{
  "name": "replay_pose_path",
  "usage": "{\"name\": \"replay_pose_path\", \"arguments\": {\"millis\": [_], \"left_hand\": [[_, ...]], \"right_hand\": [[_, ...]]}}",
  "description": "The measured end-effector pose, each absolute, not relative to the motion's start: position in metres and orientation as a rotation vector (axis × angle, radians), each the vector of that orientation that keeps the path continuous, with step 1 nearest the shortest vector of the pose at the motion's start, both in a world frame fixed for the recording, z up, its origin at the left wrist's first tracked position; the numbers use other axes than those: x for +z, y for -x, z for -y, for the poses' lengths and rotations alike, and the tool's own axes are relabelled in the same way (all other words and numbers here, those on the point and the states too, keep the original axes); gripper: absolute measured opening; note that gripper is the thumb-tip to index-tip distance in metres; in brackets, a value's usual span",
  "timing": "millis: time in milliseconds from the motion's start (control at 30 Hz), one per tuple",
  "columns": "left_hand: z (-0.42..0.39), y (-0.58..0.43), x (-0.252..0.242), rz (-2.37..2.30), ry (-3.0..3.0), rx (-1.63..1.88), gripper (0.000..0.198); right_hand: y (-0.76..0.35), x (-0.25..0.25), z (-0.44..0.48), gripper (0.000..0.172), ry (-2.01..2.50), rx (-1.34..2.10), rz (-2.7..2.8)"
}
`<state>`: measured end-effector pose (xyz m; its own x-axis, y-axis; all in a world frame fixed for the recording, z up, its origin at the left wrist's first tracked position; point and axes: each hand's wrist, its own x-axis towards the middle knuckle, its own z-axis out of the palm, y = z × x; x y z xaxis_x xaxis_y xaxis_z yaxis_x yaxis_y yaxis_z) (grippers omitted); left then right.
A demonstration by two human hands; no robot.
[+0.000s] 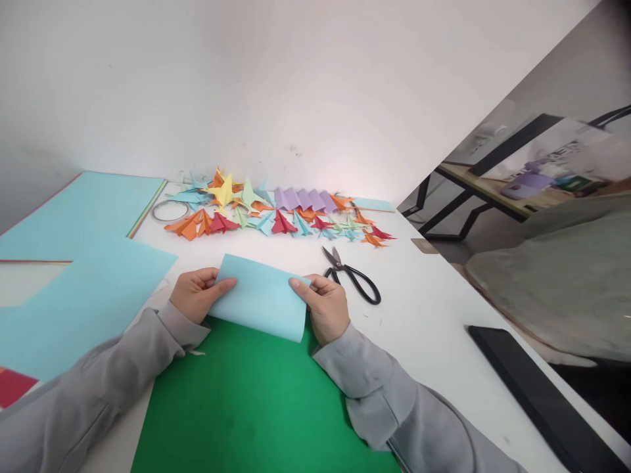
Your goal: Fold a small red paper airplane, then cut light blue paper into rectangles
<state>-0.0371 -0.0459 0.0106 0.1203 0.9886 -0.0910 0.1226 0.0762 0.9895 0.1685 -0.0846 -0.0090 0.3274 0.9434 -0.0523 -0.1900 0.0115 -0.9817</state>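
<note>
A light blue sheet of paper (pixel 261 299) is held between my two hands, its lower edge curving. My left hand (pixel 197 293) pinches its left side with the thumb on top. At the right side, my right hand (pixel 325 305) grips the sheet the same way, fingers behind it. Under the hands lies a large green sheet (pixel 236 401) on the white table (pixel 419 322). Black-handled scissors (pixel 352 272), their blades slightly apart, rest just beyond my right hand.
Many folded paper shapes (pixel 283 223) lie along the wall, beside a ring of tape (pixel 170 211). Large blue sheets (pixel 98 203) cover the left side. A long black object (pixel 532 394) lies at the right edge. A shelf (pixel 486 187) stands beyond.
</note>
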Motion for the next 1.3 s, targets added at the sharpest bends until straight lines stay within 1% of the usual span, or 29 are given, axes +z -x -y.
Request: {"name": "replay_pose_path", "arguments": {"millis": [433,900,1000,1200,1300], "left_hand": [[0.047,0.036,0.012,-1.239,-1.277,0.989,0.031],[0.048,0.036,0.013,-1.212,-1.199,0.955,0.035],[0.049,0.036,0.013,-1.154,-1.164,0.908,0.032],[0.048,0.036,0.016,-1.064,-1.200,0.797,0.025],[0.046,0.037,0.016,-1.053,-1.262,0.732,0.023]], "right_hand": [[-0.168,-0.007,0.085,0.036,1.242,1.037,0.839],[-0.172,-0.011,0.084,0.027,1.221,1.076,0.846],[-0.177,-0.008,0.083,0.026,1.192,1.171,0.940],[-0.189,0.008,0.084,0.025,1.149,1.552,1.173],[-0.192,0.014,0.082,0.025,1.143,1.655,1.237]]}}
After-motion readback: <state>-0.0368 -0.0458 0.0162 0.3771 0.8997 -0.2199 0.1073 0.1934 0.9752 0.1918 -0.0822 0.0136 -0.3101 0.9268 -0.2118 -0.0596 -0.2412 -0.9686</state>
